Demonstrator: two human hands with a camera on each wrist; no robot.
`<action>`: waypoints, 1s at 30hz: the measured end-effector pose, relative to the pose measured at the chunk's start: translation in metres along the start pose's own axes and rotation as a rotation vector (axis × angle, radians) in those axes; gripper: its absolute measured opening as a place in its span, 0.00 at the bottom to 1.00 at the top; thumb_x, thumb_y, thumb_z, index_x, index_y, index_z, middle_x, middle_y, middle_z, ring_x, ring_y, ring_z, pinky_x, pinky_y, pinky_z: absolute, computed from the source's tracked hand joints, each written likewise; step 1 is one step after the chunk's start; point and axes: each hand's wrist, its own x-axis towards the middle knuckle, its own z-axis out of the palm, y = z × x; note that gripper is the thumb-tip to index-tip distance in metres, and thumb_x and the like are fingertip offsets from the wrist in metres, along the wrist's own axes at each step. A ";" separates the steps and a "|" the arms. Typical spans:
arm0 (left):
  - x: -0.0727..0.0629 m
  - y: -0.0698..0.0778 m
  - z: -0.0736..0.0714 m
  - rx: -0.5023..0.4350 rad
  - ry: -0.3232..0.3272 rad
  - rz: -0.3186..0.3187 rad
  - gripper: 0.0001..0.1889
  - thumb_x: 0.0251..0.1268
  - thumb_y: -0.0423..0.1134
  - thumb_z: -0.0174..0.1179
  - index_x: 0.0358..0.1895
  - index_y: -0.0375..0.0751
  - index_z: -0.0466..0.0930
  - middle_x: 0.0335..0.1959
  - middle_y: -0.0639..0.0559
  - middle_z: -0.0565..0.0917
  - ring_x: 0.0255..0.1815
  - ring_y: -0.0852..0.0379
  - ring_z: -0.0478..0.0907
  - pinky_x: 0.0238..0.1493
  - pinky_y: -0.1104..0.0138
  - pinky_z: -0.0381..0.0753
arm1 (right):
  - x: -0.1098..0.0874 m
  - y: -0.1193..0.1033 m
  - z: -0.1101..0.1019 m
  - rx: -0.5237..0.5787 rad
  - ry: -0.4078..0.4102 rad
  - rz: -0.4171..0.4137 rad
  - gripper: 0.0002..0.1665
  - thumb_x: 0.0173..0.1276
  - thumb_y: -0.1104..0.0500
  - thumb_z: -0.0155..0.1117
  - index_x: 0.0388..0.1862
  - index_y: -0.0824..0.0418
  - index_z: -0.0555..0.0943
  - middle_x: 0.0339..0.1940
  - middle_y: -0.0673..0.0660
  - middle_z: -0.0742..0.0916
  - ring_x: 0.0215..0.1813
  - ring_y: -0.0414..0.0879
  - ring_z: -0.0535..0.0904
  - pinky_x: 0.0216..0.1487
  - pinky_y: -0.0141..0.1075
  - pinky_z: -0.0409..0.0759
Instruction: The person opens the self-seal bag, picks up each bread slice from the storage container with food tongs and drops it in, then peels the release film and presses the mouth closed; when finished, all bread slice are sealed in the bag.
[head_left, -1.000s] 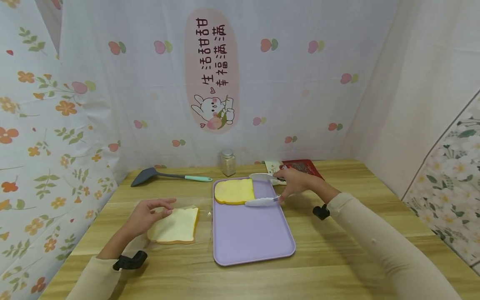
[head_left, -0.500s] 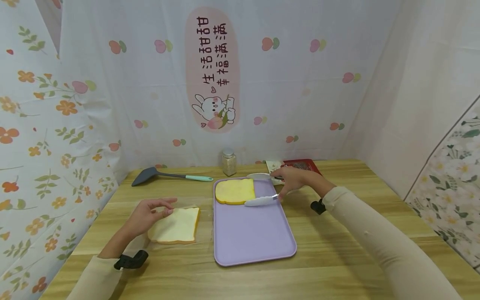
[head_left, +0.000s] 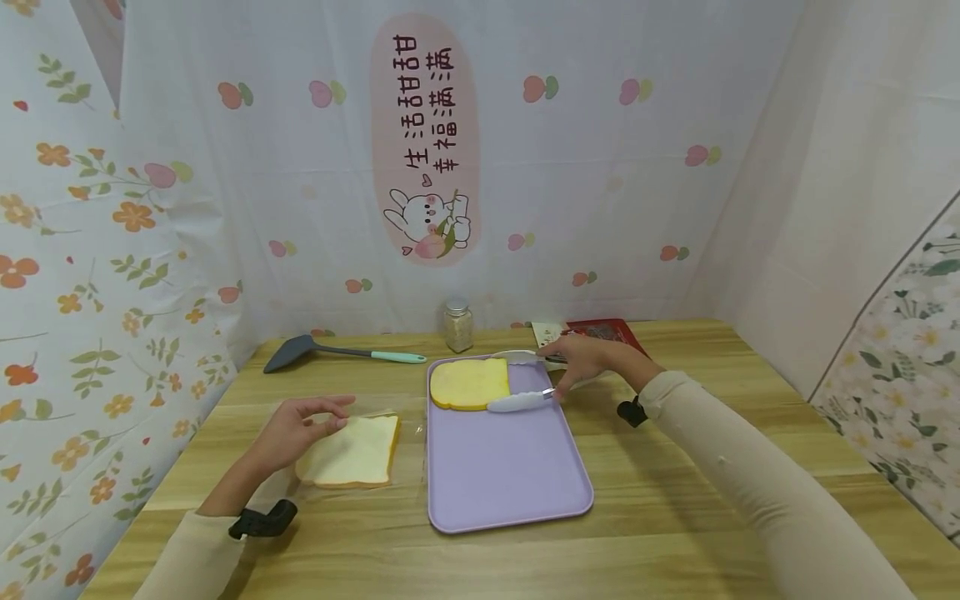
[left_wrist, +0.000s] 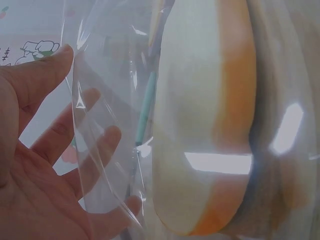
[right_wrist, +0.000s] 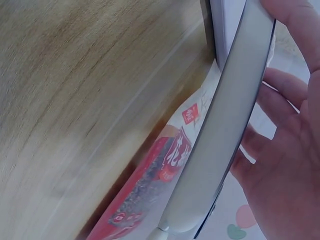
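Note:
My right hand [head_left: 588, 362] grips a pair of tongs [head_left: 520, 402] with pale tips, thumb on one arm and fingers on the other. The tips stand apart beside the right end of a yellow bread slice [head_left: 469, 383] at the far left of a purple tray [head_left: 510, 475]. In the right wrist view, one tong arm [right_wrist: 220, 130] lies across the palm. To the tray's left, a pale bread slice with an orange crust [head_left: 356, 454] lies in clear plastic wrap [left_wrist: 107, 165]. My left hand [head_left: 288, 433] is at the wrap, its fingers loosely spread and partly seen through it.
A grey spatula with a mint handle [head_left: 397, 357] lies at the back left. Behind the tray stands a small glass jar [head_left: 457, 325]. A red and white packet [head_left: 611, 331] lies beyond my right hand. Patterned curtains [head_left: 585, 167] enclose the wooden table [head_left: 360, 550].
My right hand and forearm have shifted slightly left, bringing the tong tips a little closer over the yellow slice's end. My left hand stays where it was.

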 end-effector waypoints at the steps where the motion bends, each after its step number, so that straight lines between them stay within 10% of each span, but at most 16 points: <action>1: 0.000 0.000 0.000 0.001 0.001 0.001 0.06 0.68 0.36 0.63 0.41 0.38 0.87 0.61 0.41 0.80 0.65 0.34 0.72 0.54 0.27 0.65 | 0.000 0.000 0.000 -0.003 0.004 -0.006 0.54 0.51 0.43 0.81 0.72 0.65 0.69 0.71 0.63 0.74 0.71 0.60 0.68 0.66 0.54 0.70; 11: -0.001 0.001 0.001 0.002 -0.001 -0.002 0.05 0.68 0.34 0.63 0.40 0.38 0.87 0.61 0.40 0.80 0.64 0.34 0.72 0.54 0.26 0.64 | 0.000 0.002 0.004 0.010 0.036 0.013 0.53 0.49 0.42 0.82 0.71 0.61 0.73 0.68 0.60 0.77 0.63 0.52 0.74 0.62 0.48 0.74; 15: -0.001 0.000 0.001 0.001 -0.001 -0.002 0.05 0.68 0.34 0.63 0.40 0.37 0.87 0.61 0.40 0.80 0.64 0.34 0.73 0.54 0.26 0.64 | -0.001 0.003 0.004 0.021 0.044 -0.007 0.52 0.48 0.43 0.82 0.70 0.63 0.73 0.42 0.55 0.84 0.37 0.44 0.71 0.42 0.38 0.73; 19: -0.001 0.000 0.002 -0.001 -0.002 0.000 0.06 0.68 0.35 0.63 0.40 0.37 0.87 0.61 0.40 0.80 0.64 0.34 0.73 0.54 0.26 0.64 | -0.001 0.005 0.006 0.038 0.054 -0.007 0.52 0.48 0.42 0.83 0.69 0.62 0.74 0.19 0.47 0.62 0.23 0.42 0.56 0.29 0.35 0.60; 30: -0.001 -0.002 0.003 0.000 0.005 0.011 0.06 0.68 0.36 0.64 0.40 0.38 0.87 0.61 0.40 0.80 0.64 0.34 0.73 0.54 0.28 0.66 | -0.008 0.006 0.013 0.057 0.136 -0.024 0.50 0.47 0.41 0.83 0.66 0.64 0.77 0.17 0.46 0.56 0.21 0.41 0.53 0.26 0.32 0.55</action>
